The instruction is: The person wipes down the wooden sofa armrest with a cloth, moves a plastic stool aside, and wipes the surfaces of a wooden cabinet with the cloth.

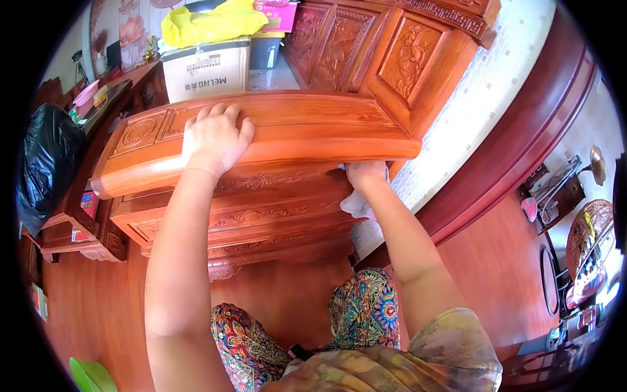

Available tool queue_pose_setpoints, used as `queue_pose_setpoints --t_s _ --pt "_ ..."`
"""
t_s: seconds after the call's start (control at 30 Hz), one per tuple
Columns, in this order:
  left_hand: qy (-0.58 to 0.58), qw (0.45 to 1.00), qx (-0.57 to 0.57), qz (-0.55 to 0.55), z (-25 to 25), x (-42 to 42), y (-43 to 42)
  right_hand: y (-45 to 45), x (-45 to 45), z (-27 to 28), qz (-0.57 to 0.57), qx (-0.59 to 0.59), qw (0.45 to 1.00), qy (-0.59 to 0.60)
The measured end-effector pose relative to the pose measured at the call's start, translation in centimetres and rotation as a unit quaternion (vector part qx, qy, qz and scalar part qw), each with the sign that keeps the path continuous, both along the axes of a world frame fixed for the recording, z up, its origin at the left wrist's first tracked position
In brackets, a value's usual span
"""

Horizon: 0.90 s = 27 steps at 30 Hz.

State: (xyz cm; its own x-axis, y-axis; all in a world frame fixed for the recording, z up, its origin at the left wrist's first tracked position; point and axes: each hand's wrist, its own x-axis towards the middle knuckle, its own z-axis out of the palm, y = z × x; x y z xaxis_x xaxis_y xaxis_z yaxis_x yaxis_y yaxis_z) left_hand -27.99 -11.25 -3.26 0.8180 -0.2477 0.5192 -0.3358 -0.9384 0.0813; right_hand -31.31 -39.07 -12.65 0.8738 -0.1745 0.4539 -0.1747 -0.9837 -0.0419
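My left hand [217, 136] lies palm down on the broad carved wooden armrest [313, 140] of a reddish-brown bench. Its fingers point away over the top and the thumb stands apart. Under the right end of this armrest, my right hand [367, 175] is closed on a pale cloth [356, 206], pressed against the carved side panel [281, 186]. Part of the cloth hangs below the hand. The armrest's overhang and the hand itself hide the fingertips.
Behind the armrest stands a cardboard box [206, 70] with a yellow plastic bag [212, 25] on top. A black bag [49, 160] hangs over dark furniture at left. The carved backrest [346, 49] rises at upper right. A green object [91, 374] sits on the floor.
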Motion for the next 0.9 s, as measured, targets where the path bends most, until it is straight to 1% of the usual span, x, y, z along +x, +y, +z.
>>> queue_pose_setpoints --t_s 0.03,0.1,0.13,0.2,0.27,0.43,0.5,0.53,0.57,0.63,0.7,0.8,0.9 --pt "0.007 1.0 0.004 0.0 0.0 0.0 0.2 -0.2 0.4 -0.3 0.0 0.004 1.0 0.007" --pt "-0.014 1.0 0.008 -0.011 0.2 -0.2 0.1 -1.0 1.3 -0.3 0.041 0.054 0.998 -0.002" --pt "-0.023 1.0 0.002 -0.016 -0.1 0.1 0.1 -2.5 3.6 -2.5 0.078 0.047 0.987 -0.136" --pt "-0.02 1.0 0.003 -0.015 -0.1 0.1 0.1 -2.5 4.9 -2.0 0.07 0.089 0.982 -0.15" --pt "-0.016 1.0 0.002 -0.015 0.0 -0.1 0.1 -2.1 4.9 -1.6 0.056 0.087 0.986 -0.131" --pt "-0.015 1.0 -0.009 -0.008 -0.1 -0.1 0.0 -1.2 2.1 -2.9 0.019 0.003 0.999 -0.033" --pt "-0.015 1.0 -0.008 -0.011 -0.1 0.1 0.1 -0.9 1.5 -3.0 0.004 0.022 1.0 0.009" --pt "-0.011 1.0 -0.005 -0.012 -0.2 0.1 0.1 -0.7 1.2 -2.9 -0.01 0.042 0.998 0.055" --pt "-0.011 1.0 0.0 -0.013 -0.1 0.1 0.1 -0.1 0.9 -1.7 -0.01 0.048 0.997 0.055" --pt "0.004 1.0 0.003 -0.01 0.1 0.0 -0.1 0.9 0.2 0.8 0.043 0.189 0.981 -0.013" --pt "0.01 1.0 0.008 -0.01 0.1 0.2 -0.2 0.3 2.0 0.6 0.093 0.249 0.961 -0.082" --pt "0.014 1.0 0.003 -0.003 0.4 0.2 -0.2 -0.8 4.1 -0.9 0.145 0.271 0.946 -0.105" --pt "0.01 1.0 0.013 -0.001 0.3 0.3 -0.3 -1.5 4.3 -2.0 0.17 0.264 0.947 -0.068"
